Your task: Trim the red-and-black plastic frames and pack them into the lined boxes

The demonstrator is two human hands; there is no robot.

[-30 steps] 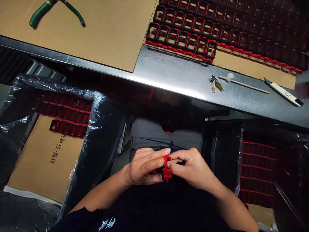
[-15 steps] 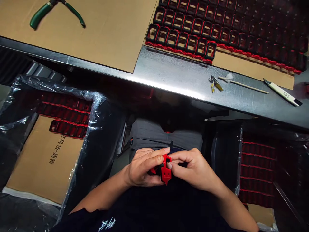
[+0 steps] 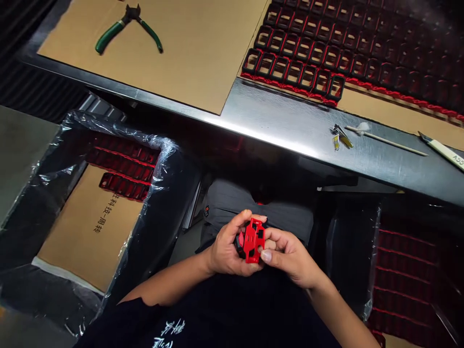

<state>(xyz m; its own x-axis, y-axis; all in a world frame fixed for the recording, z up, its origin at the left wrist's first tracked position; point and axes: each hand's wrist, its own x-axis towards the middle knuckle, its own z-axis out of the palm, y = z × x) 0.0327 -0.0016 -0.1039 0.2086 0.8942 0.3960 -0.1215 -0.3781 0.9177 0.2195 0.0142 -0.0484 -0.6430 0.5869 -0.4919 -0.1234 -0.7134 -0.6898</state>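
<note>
A red and black moulded plastic part (image 3: 251, 241) is held over my lap, its flat red face with several cut-outs turned up toward me. My left hand (image 3: 230, 246) grips it from the left, thumb at the upper end and fingers under the lower end. My right hand (image 3: 288, 253) is at its right edge, with thumb and bent index finger closed on that edge. Whether the right fingers also hold something small is hidden.
Diagonal cutters (image 3: 130, 14) lie on cardboard (image 3: 188, 63). Rows of black-and-red frames (image 3: 308, 75) stand on the bench (image 3: 268, 113). Nail clippers (image 3: 341, 137), a cotton-tipped stick (image 3: 395, 141) and a knife (image 3: 444, 152) lie near its edge. Plastic-lined bins (image 3: 166, 150) with similar parts flank me.
The red part has been turned so its flat face shows instead of its side. My left hand has rolled with it. The whole view has shifted, moving the bench items rightward and down.
</note>
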